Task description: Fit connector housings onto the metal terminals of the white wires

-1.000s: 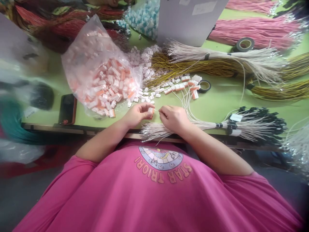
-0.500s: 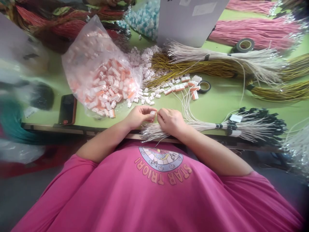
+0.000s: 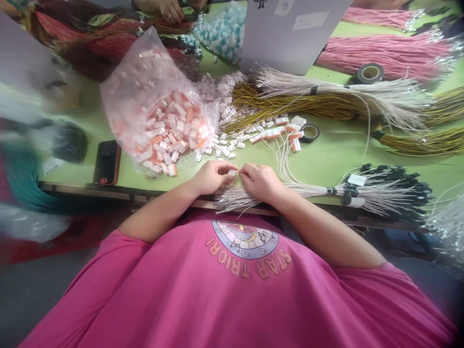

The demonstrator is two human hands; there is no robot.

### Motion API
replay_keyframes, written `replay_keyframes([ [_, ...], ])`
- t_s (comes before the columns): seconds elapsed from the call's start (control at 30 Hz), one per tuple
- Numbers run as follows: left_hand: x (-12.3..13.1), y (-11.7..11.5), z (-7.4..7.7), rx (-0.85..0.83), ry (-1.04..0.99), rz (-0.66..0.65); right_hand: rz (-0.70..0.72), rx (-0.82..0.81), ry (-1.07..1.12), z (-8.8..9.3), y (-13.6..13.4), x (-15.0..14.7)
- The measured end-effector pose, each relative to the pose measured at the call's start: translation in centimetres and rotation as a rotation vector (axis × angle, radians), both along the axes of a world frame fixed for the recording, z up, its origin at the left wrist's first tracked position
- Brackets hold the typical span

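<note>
My left hand (image 3: 211, 177) pinches a small white connector (image 3: 232, 172) at the near edge of the green table (image 3: 326, 159). My right hand (image 3: 258, 180) is closed too, its fingertips meeting the connector, pinching what looks like a thin white wire end. This hand rests on a bundle of white wires (image 3: 311, 191) lying along the table edge. Loose white connectors (image 3: 226, 145) lie just beyond my hands. A clear bag of orange-and-white connectors (image 3: 163, 125) sits to the left of them.
Finished wired connectors (image 3: 279, 131) and a tape roll (image 3: 309, 132) lie mid-table. Yellow wire bundles (image 3: 308, 104), pink bundles (image 3: 384, 50), another tape roll (image 3: 368, 73) and a grey box (image 3: 290, 34) stand behind. A phone (image 3: 107, 162) lies left. Another person's hand (image 3: 170, 9) shows far back.
My two hands have closed together: the right hand slid left until its fingertips met the connector in my left hand. The view has tipped down slightly.
</note>
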State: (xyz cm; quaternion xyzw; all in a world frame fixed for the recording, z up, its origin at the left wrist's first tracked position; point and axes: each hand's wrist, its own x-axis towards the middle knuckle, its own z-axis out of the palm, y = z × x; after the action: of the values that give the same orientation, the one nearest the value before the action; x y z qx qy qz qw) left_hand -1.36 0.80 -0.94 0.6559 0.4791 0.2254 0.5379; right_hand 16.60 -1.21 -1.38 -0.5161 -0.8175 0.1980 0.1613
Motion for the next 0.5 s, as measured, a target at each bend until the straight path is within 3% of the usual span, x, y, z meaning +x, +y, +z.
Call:
replay_keyframes([
  [0.1,-0.9,0.2,1.1,0.113,0.061,-0.082,0.031,-0.060,0.091,0.9,0.5,0.9],
  [0.17,-2.3,0.7,2.1,0.306,0.164,-0.101,-0.051,-0.026,0.134,1.8,1.3,2.6],
  [0.27,-5.7,2.1,3.1,0.683,0.478,0.086,-0.383,0.147,0.073,3.5,2.7,6.1],
  [0.37,-8.9,3.7,2.6,0.811,0.844,0.263,-0.535,0.262,-0.094,4.5,2.9,7.6],
  [0.43,-10.2,4.5,1.7,0.801,0.945,0.260,-0.461,0.286,-0.165,4.5,2.1,6.4],
  [0.47,-10.5,4.8,1.3,0.795,0.946,0.244,-0.359,0.262,-0.180,4.2,1.5,5.3],
  [0.5,-10.7,5.0,1.0,0.793,0.926,0.225,-0.171,0.184,-0.178,3.9,0.9,4.0],
])
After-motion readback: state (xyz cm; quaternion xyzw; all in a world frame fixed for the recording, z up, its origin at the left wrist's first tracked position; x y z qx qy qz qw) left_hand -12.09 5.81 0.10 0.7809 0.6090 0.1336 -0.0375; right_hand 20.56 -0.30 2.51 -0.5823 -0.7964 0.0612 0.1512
